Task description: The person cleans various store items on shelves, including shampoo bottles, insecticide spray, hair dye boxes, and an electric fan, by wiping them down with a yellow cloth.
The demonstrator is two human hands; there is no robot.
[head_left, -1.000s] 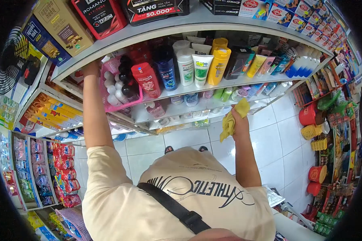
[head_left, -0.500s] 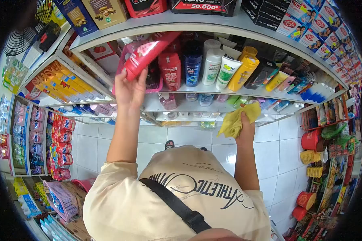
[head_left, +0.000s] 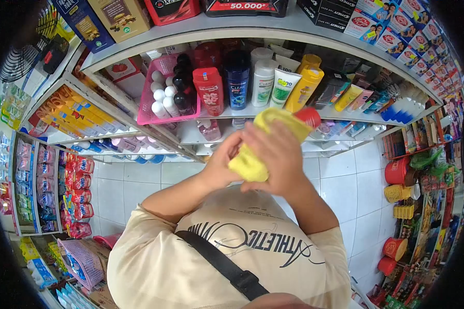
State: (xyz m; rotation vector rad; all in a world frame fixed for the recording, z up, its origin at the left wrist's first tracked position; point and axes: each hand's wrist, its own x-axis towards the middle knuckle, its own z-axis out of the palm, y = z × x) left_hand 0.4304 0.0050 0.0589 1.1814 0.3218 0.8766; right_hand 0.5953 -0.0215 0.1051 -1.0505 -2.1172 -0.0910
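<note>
A red shampoo bottle is held slantwise in front of the shelf; most of it is hidden by a yellow cloth and my hands, with only one red end showing at the upper right. My left hand is closed around the lower left end of the bottle. Pressed over the bottle, my right hand holds the yellow cloth, and its fingers are slightly blurred. Just beyond my hands stand another red shampoo bottle, a blue bottle and a white bottle.
A pink basket of small white-capped and dark bottles sits on the shelf, left of the red bottle. Yellow bottles and tubes stand to the right. An upper shelf overhangs them. Racks of packets line both sides.
My left hand has brought the red bottle down from the shelf toward my chest. My right hand has moved left and up, bringing the yellow cloth onto the bottle. The pink basket is now uncovered.
</note>
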